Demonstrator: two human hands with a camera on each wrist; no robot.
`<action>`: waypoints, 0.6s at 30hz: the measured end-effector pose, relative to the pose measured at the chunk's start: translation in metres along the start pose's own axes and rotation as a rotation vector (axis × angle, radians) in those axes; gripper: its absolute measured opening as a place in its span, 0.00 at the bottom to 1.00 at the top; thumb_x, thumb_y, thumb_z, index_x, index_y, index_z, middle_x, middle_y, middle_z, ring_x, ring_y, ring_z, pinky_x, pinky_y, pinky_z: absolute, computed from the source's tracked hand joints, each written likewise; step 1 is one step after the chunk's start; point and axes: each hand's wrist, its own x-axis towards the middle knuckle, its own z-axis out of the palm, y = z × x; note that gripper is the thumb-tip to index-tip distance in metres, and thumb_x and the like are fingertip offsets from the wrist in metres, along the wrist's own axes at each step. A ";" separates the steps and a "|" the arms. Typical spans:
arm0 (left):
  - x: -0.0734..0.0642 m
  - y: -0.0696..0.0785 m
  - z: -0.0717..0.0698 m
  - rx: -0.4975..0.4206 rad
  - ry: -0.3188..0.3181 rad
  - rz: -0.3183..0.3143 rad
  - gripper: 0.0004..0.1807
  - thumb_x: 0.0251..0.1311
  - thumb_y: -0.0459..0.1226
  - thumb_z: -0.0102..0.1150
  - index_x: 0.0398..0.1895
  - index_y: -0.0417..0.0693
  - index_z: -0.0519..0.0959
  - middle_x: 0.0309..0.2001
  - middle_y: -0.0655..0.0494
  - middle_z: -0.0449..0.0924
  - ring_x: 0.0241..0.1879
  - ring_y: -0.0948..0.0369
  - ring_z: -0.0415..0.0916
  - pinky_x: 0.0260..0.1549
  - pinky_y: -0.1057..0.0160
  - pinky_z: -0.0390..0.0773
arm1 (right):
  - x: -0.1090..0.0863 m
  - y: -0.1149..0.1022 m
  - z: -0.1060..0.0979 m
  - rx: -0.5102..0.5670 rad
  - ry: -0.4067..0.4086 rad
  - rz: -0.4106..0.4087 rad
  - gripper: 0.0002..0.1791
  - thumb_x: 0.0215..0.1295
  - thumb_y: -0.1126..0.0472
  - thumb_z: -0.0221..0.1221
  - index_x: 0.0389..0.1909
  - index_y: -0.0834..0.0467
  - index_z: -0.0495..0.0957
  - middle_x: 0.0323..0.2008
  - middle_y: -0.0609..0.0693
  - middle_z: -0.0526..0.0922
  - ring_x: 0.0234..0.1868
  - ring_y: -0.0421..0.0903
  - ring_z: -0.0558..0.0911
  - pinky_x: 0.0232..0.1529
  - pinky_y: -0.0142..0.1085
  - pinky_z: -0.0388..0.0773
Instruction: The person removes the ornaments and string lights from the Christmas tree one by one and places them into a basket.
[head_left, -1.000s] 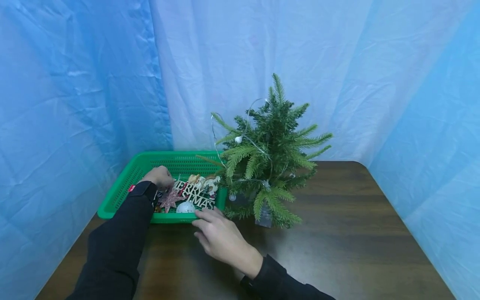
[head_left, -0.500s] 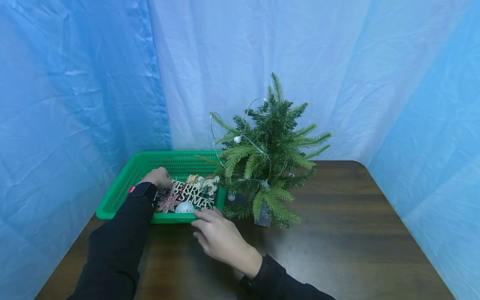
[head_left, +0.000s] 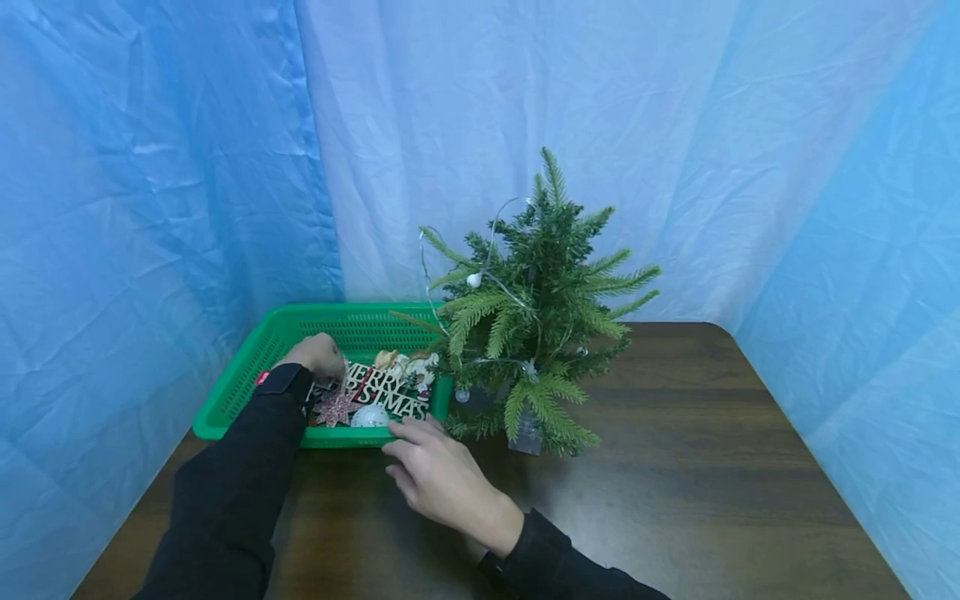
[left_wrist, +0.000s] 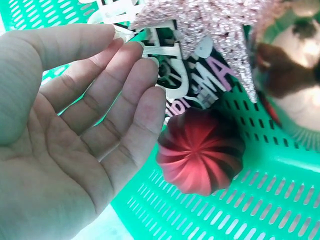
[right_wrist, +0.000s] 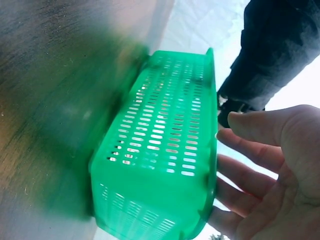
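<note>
Inside the green basket point(head_left: 225, 408), my left hand point(head_left: 318, 354) pinches the edge of a cream "Merry Christmas" letter sign point(head_left: 386, 390) between thumb and fingertips, as the left wrist view shows. Against the sign lies a pink glitter star point(head_left: 335, 407), with a white ball ornament point(head_left: 370, 416) beside it. A red ribbed ornament point(left_wrist: 201, 152) sits just beyond the little finger of my left hand point(left_wrist: 95, 110). My right hand point(head_left: 442, 475) rests its fingertips on the basket's near rim, fingers loosely extended; the right wrist view has this hand point(right_wrist: 270, 175) along the rim.
Right of the basket stands a small artificial Christmas tree point(head_left: 540, 308) draped with a wire light string point(head_left: 474, 281); its left branches overhang the basket. Both are on a brown wooden table point(head_left: 690, 467). Blue curtains point(head_left: 600, 100) enclose the back and sides.
The letter sign has shifted slightly left over the pink star, and the star has moved a little left. My left hand has barely moved; my right hand stays at the rim.
</note>
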 end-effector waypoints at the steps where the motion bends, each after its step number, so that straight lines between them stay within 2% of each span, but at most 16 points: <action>1: -0.001 0.001 -0.001 0.000 0.006 0.007 0.23 0.58 0.26 0.54 0.11 0.55 0.61 0.14 0.61 0.54 0.14 0.62 0.53 0.20 0.60 0.62 | 0.000 0.000 0.000 0.003 0.000 0.001 0.12 0.71 0.54 0.64 0.51 0.52 0.86 0.63 0.51 0.79 0.66 0.46 0.75 0.68 0.46 0.68; 8: -0.004 0.007 -0.011 0.036 0.049 0.066 0.20 0.60 0.27 0.45 0.14 0.53 0.57 0.16 0.59 0.50 0.17 0.62 0.43 0.20 0.60 0.54 | 0.000 0.000 0.000 0.022 -0.009 0.004 0.12 0.71 0.54 0.64 0.51 0.52 0.86 0.63 0.51 0.79 0.67 0.47 0.75 0.68 0.46 0.67; 10: -0.007 0.012 -0.013 0.033 0.084 0.101 0.16 0.64 0.29 0.46 0.16 0.46 0.70 0.18 0.53 0.64 0.16 0.62 0.50 0.20 0.60 0.58 | 0.000 0.000 0.000 0.031 -0.016 0.004 0.12 0.72 0.54 0.64 0.52 0.52 0.86 0.64 0.51 0.79 0.67 0.48 0.75 0.69 0.46 0.67; 12: -0.012 0.019 -0.014 0.026 0.121 0.147 0.13 0.69 0.32 0.48 0.31 0.38 0.81 0.30 0.43 0.78 0.18 0.59 0.62 0.24 0.59 0.65 | -0.001 0.001 0.000 0.046 -0.024 0.008 0.13 0.72 0.54 0.63 0.53 0.53 0.85 0.64 0.52 0.79 0.67 0.48 0.75 0.69 0.47 0.66; 13: -0.015 0.023 -0.015 0.021 0.140 0.173 0.14 0.72 0.34 0.48 0.41 0.35 0.83 0.39 0.39 0.81 0.22 0.56 0.69 0.27 0.57 0.70 | -0.001 0.001 0.000 0.056 -0.028 0.011 0.14 0.72 0.54 0.63 0.54 0.53 0.85 0.64 0.52 0.79 0.67 0.48 0.74 0.69 0.47 0.66; 15: -0.024 0.033 -0.016 -0.011 0.182 0.219 0.18 0.76 0.37 0.51 0.60 0.34 0.79 0.57 0.34 0.78 0.39 0.49 0.79 0.39 0.52 0.76 | -0.001 0.001 -0.002 0.080 -0.035 0.013 0.17 0.73 0.53 0.62 0.57 0.54 0.83 0.64 0.52 0.78 0.68 0.48 0.74 0.70 0.47 0.64; 18: -0.031 0.043 -0.016 -0.088 0.240 0.282 0.21 0.77 0.41 0.52 0.64 0.36 0.75 0.60 0.35 0.75 0.55 0.42 0.74 0.54 0.44 0.74 | -0.001 -0.001 -0.007 0.123 -0.040 0.007 0.20 0.75 0.52 0.60 0.62 0.55 0.80 0.65 0.52 0.77 0.69 0.47 0.72 0.71 0.44 0.63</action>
